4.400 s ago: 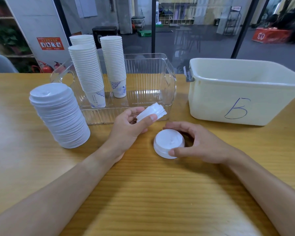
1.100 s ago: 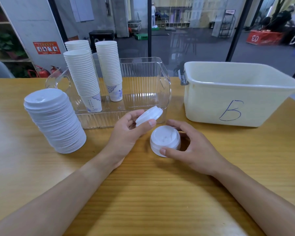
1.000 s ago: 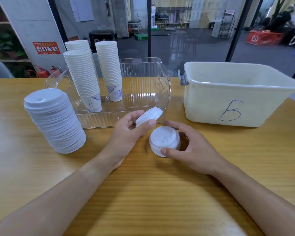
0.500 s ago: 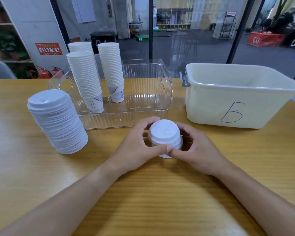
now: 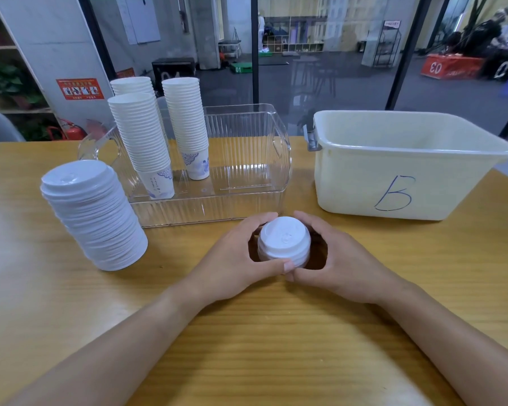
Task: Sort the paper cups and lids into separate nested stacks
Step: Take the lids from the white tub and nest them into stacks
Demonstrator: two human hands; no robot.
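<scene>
Head view. The left hand (image 5: 232, 259) and right hand (image 5: 339, 259) cup a small lid stack (image 5: 284, 243) from both sides, fingers curled round it, thumbs meeting at its near edge. The stack rests on the table (image 5: 276, 347), near centre. The lid that the left hand held a second ago now sits on top of this stack; full seating cannot be confirmed from this angle. The tall lid stack (image 5: 93, 215) stands at left. Three cup stacks (image 5: 143, 142) stand in the clear bin (image 5: 247, 197) beyond. The tub marked B (image 5: 399, 165) stands far right. Judgement: merging the small stack with the tall one remains.
</scene>
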